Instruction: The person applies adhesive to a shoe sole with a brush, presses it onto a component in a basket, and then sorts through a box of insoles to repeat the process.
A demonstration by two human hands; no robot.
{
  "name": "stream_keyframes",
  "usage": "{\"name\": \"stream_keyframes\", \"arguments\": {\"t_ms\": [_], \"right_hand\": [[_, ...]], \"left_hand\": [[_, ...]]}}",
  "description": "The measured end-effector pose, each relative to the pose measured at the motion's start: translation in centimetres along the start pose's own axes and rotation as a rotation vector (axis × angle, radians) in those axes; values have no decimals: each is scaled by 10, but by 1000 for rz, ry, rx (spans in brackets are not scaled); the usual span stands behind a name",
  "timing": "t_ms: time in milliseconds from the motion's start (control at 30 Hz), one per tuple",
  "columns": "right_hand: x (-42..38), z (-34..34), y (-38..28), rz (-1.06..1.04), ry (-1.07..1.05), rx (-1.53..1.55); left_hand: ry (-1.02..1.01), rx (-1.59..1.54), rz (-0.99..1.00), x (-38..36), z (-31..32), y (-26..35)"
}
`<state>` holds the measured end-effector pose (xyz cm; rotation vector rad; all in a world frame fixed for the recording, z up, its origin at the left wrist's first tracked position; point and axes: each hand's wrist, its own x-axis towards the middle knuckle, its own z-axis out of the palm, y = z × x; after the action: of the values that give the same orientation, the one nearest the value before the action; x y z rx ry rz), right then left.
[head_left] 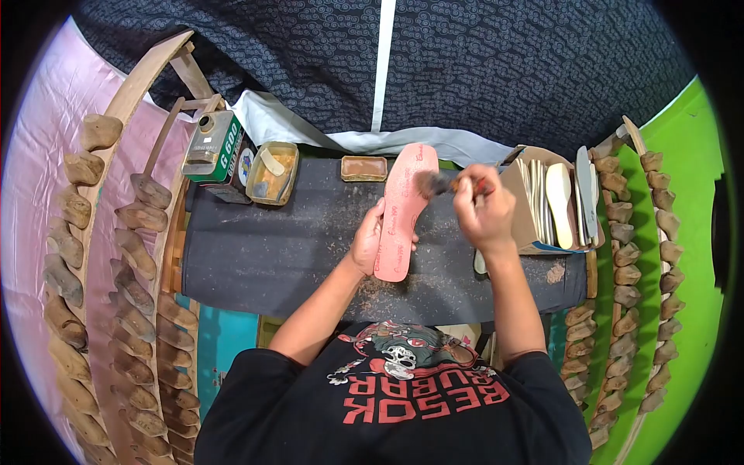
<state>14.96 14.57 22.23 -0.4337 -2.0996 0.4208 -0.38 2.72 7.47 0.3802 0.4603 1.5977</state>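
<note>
A pink insole (401, 213) with red printed lettering is held up over the dark-covered table, nearly upright in view. My left hand (367, 239) is closed around its lower left edge, with fingertips showing at the right edge. In my right hand (487, 208) is a brush (440, 184) with dark bristles and a reddish handle, gripped between thumb and fingers. Its bristles overlap the upper right edge of the insole.
Scraps litter the dark tabletop (248, 256). A green can (213, 151), a tub of tools (273, 172) and a small brown tray (363, 168) line the back. At right stands a cardboard box (515, 186) of insoles. Wooden shoe lasts (67, 240) fill racks on both sides.
</note>
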Motion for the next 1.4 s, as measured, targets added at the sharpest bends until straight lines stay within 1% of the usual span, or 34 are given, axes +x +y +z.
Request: {"name": "stream_keyframes", "arguments": {"t_ms": [67, 100, 167, 200, 233, 267, 300, 367, 400, 433, 500, 567, 633, 700, 767, 800, 833, 900, 967, 1000, 1033, 1100, 1167, 1200, 1233, 1300, 1333, 1400], "right_hand": [[8, -1, 12, 48, 49, 0], [11, -2, 11, 56, 57, 13], [5, -4, -7, 22, -63, -1], [2, -2, -18, -22, -102, 78], [2, -3, -28, -146, -146, 53], [-5, 4, -25, -172, -131, 90], [-8, 10, -23, -198, -116, 127], [1, 0, -14, -71, -137, 44], [3, 4, 0, -10, -43, 91], [11, 2, 11, -41, 10, 33], [24, 0, 17, -28, 67, 31], [18, 4, 10, -33, -1, 31], [11, 3, -8, -124, -114, 28], [12, 3, -17, -192, -147, 26], [15, 6, -3, -42, -98, 71], [21, 6, 6, -31, -43, 60], [28, 3, 9, 24, -32, 60], [33, 3, 12, 10, -19, 6], [27, 7, 3, -114, -65, -37], [22, 10, -2, -150, -92, 18], [18, 11, -7, -239, -105, 14], [15, 7, -21, -208, -184, 24], [15, 12, -5, -129, -91, 59], [19, 8, -6, -10, -94, 98], [25, 8, -2, -32, -46, 76], [28, 7, 1, 4, 1, 149], [27, 7, 0, 1, -2, 148], [18, 9, -5, -57, -89, 87]], "left_hand": [[-77, 53, 4, 3, -10, -5], [-79, 54, 7, 2, -4, -4], [0, -52, 19, 1, 11, -4], [0, -50, 21, 2, 16, -3], [67, -58, 14, 3, 20, -2], [134, -67, 6, 2, 21, -1], [137, -64, 7, 2, 18, 0], [69, -39, -23, 1, 10, 0], [45, -49, -3, 2, 9, -1], [43, -49, -4, 2, 8, -2], [-6, 24, 3, 1, 8, -3], [20, -1, -1, 0, 10, -5], [50, -28, -7, -2, 10, -6], [86, -51, -45, -4, 8, -6], [55, -30, -38, -4, 4, -6], [20, -11, -29, -5, 3, -6], [20, -12, -26, -5, 2, -8], [-28, -30, -11, -3, 3, -8], [-21, -50, -10, -2, 4, -8], [-8, -69, -17, -3, 5, -8], [-7, -70, -16, -4, 6, -8], [94, -63, -42, -7, 6, -8], [68, -51, -33, -7, 4, -8], [38, -40, -20, -7, 3, -9], [36, -39, -19, -7, 0, -10], [-74, 7, -31, -6, -4, -10], [-76, 4, -28, -6, -3, -11], [-12, -63, -29, -6, 1, -14]]}}
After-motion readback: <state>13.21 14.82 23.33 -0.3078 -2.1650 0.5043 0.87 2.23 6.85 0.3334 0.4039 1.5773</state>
